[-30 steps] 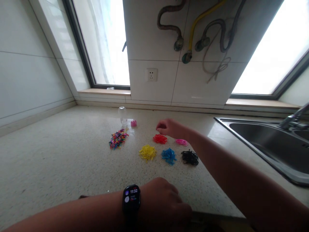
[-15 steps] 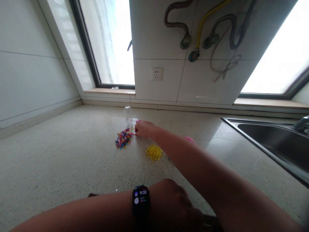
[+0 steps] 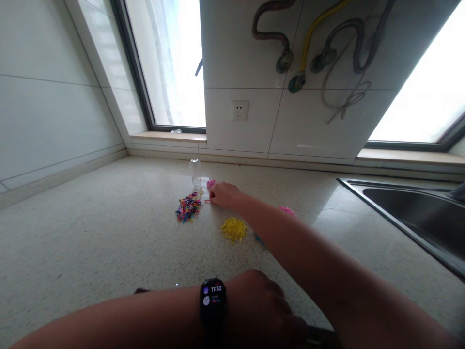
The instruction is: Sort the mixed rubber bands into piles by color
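Note:
My right hand (image 3: 224, 195) reaches over the counter, fingers pinched together, with a small reddish strip that looks like a rubber band (image 3: 207, 200) at the fingertips. Just left of it lies a loose pile of multicoloured small bands (image 3: 188, 207). Beside that stands a clear upside-down bottle (image 3: 195, 173). A pink lid-like piece (image 3: 210, 183) sits right behind the fingers. Nearer to me is a heap of yellow bands (image 3: 234, 229). My left hand (image 3: 259, 303), wearing a black watch (image 3: 212, 299), rests low in front with fingers curled; its grip is hidden from view.
Pink bands (image 3: 287, 211) and a few blue ones (image 3: 259, 239) lie partly behind my right forearm. A steel sink (image 3: 407, 213) is set into the speckled counter (image 3: 119, 232) at right. Behind are a tiled wall with a socket (image 3: 240, 110) and hoses (image 3: 305, 48).
My right hand has drawn slightly right, away from the multicoloured pile, showing more of the pink piece and the small strip. More blue shows beside the forearm. The left hand stays put.

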`<state>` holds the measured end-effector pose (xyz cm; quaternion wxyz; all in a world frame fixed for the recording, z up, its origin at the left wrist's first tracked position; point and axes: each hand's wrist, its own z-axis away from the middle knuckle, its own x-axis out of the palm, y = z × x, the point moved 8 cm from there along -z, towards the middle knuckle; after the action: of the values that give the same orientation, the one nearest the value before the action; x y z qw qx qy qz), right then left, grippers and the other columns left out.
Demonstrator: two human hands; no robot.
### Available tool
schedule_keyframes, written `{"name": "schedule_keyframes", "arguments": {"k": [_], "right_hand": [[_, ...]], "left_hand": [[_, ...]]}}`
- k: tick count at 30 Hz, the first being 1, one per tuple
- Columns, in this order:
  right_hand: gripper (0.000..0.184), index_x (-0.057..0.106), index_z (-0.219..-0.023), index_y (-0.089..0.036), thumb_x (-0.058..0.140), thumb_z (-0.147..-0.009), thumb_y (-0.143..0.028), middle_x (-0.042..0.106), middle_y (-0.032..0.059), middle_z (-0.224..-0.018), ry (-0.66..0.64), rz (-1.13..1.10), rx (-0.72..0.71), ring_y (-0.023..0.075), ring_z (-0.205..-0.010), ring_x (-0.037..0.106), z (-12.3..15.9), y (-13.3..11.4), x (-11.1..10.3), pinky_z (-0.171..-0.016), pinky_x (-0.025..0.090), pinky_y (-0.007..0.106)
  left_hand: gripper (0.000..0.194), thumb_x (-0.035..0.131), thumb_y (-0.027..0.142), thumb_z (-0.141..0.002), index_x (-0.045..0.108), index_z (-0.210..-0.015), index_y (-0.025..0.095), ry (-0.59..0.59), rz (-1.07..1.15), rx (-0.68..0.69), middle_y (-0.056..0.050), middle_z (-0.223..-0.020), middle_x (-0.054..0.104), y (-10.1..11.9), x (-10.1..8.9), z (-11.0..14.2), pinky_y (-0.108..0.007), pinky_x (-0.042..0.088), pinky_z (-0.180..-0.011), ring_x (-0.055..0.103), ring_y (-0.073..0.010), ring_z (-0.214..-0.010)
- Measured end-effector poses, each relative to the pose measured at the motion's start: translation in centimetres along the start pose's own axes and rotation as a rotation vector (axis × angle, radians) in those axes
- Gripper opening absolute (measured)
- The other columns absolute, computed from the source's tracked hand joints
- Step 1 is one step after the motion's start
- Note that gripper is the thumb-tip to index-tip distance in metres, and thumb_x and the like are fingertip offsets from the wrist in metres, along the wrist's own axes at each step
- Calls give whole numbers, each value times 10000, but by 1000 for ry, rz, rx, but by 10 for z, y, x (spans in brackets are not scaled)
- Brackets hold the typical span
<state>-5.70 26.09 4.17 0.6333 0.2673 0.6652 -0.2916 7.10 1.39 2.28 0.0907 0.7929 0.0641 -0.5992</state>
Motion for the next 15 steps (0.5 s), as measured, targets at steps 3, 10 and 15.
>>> {"name": "schedule_keyframes", "arguments": {"k": [3, 10, 15], "right_hand": [[228, 766, -1009, -234, 598, -875, -310, 764, 74, -1033, 41, -21, 14, 214, -924, 687, 17, 21, -12, -723, 455, 260], [178, 766, -903, -184, 639, -856, -298, 758, 46, -857, 225, -252, 50, 145, -731, 637, 91, 92, -56, -668, 408, 249], [210, 752, -899, -169, 628, -862, -334, 726, 47, -806, 321, -429, 131, 144, -705, 599, 141, 135, -49, -659, 420, 256]], "left_hand": [[248, 621, 413, -920, 557, -803, 204, 20, -2, 3, 45, -676, 669, 0, -1, 0, -298, 322, -478, 597, -128, -613], [254, 599, 390, -931, 519, -776, 205, 57, -16, -4, 49, -630, 635, -1, 1, 2, -296, 277, -457, 567, -124, -570], [241, 579, 347, -949, 520, -768, 199, 65, -7, 10, 47, -617, 613, -1, 1, 2, -299, 291, -456, 544, -120, -568]]}}
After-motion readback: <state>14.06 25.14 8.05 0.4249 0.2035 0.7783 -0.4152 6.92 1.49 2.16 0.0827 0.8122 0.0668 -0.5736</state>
